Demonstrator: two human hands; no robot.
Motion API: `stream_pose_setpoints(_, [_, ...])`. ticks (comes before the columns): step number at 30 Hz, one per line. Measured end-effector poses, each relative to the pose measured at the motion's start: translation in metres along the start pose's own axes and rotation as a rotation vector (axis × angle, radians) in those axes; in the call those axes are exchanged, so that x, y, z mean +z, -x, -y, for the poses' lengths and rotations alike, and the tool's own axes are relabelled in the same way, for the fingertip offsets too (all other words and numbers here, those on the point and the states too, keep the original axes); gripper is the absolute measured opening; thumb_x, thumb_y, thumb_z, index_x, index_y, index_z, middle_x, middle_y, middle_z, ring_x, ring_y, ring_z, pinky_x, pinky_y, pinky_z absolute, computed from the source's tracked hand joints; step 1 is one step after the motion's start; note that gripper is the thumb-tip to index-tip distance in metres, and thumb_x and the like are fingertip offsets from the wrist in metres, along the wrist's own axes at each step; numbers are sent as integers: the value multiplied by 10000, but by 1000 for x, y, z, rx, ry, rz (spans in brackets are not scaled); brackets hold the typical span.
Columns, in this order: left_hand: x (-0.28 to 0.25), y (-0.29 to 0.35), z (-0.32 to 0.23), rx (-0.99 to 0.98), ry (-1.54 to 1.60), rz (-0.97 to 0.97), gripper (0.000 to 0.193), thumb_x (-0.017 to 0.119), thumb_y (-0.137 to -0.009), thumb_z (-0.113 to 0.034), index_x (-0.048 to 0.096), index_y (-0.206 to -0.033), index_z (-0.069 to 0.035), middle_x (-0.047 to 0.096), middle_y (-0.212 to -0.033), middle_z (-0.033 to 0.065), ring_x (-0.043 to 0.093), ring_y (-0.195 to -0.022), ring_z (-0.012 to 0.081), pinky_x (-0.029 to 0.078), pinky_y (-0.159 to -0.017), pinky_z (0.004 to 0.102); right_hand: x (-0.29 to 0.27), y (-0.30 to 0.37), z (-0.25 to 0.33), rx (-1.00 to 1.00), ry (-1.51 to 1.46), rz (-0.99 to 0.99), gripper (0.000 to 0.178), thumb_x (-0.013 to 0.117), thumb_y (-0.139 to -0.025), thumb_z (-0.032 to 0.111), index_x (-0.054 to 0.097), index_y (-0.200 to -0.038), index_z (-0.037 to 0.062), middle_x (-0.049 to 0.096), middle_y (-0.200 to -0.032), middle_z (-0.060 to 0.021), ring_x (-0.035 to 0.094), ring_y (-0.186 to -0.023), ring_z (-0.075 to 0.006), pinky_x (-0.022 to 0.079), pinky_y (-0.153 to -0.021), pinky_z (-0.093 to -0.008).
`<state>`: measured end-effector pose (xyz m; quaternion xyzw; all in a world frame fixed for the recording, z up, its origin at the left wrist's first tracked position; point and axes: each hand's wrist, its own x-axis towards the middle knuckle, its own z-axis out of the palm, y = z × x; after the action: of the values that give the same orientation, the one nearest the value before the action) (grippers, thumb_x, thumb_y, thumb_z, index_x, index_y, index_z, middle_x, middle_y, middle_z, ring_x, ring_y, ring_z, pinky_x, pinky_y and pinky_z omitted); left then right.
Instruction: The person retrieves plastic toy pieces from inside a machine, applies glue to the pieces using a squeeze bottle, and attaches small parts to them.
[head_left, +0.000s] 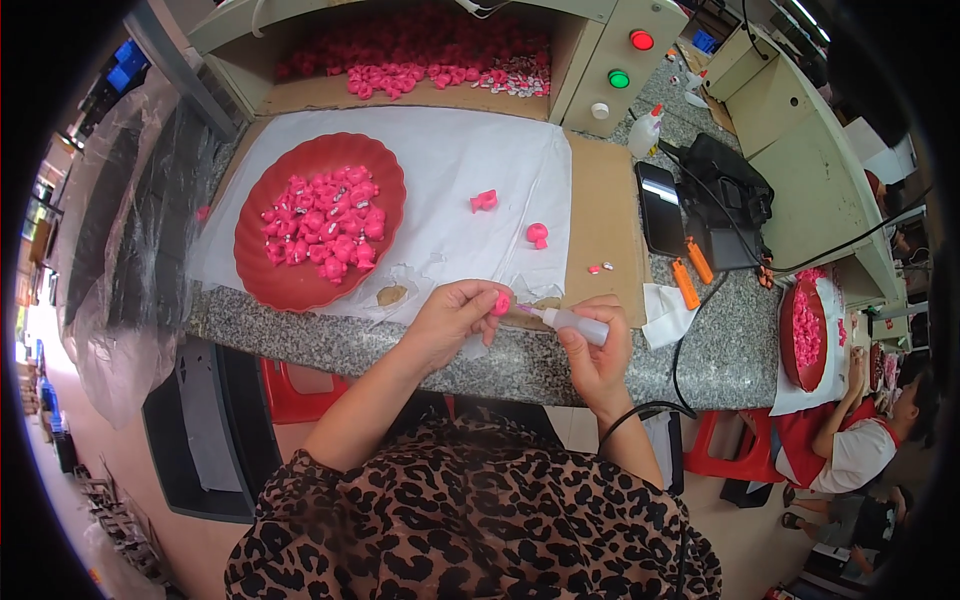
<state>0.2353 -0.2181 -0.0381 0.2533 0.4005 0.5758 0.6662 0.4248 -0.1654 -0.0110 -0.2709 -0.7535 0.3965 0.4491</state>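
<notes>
Between the fingertips of my left hand [450,320] is a small pink figurine [502,303]. My right hand [600,355] grips a translucent squeeze bottle [577,326], its thin nozzle pointing left at the figurine; whether the tip touches cannot be made out. Both hands hover over the front edge of the granite table. Two more pink pieces, one lying [484,201] and one nearer [537,235], rest on the white paper [440,150] beyond my hands. A red scalloped bowl [262,275] heaped with pink figurines stands to the left. Two tiny pieces [601,268] lie on the cardboard at right.
At the back, a shelf box [570,75] holds many pink pieces. To the right are a phone [659,210], a black bag [722,190], orange-handled tools [686,284], another bottle [646,132] and a cable. A co-worker [850,440] sits farther right beside another red bowl [803,335].
</notes>
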Motion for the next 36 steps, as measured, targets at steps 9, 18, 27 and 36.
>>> stream_pose_setpoints(9, [-2, 0, 2, 20, -10, 5, 230, 490, -860, -173, 557, -947, 30, 533, -723, 40, 498, -569, 101, 443, -512, 223, 1, -1, -1, -22, 29, 5, 254, 608, -756, 83, 430, -919, 3, 468, -837, -127, 484, -722, -205, 402, -652, -282])
stream_pose_setpoints(18, [-2, 0, 3, 38, 5, -8, 225, 504, -852, -167, 559, -949, 29, 539, -724, 43, 503, -570, 104, 450, -517, 225, 1, -4, 3, -67, 71, 17, 255, 609, -754, 77, 425, -915, 5, 470, -830, -132, 485, -717, -214, 403, -645, -284])
stream_pose_setpoints(27, [-2, 0, 3, 61, 35, 8, 220, 507, -848, -146, 550, -969, 33, 542, -799, 48, 513, -671, 108, 484, -557, 250, 0, -3, 4, -52, 100, 35, 259, 617, -740, 66, 428, -908, 7, 479, -816, -130, 487, -712, -228, 402, -637, -294])
stream_pose_setpoints(36, [-2, -1, 2, 61, 44, 14, 220, 509, -847, -144, 549, -973, 31, 543, -797, 53, 522, -658, 116, 485, -557, 248, 0, -3, 5, -66, 90, 29, 250, 617, -739, 69, 436, -901, 11, 483, -802, -125, 487, -707, -227, 401, -638, -294])
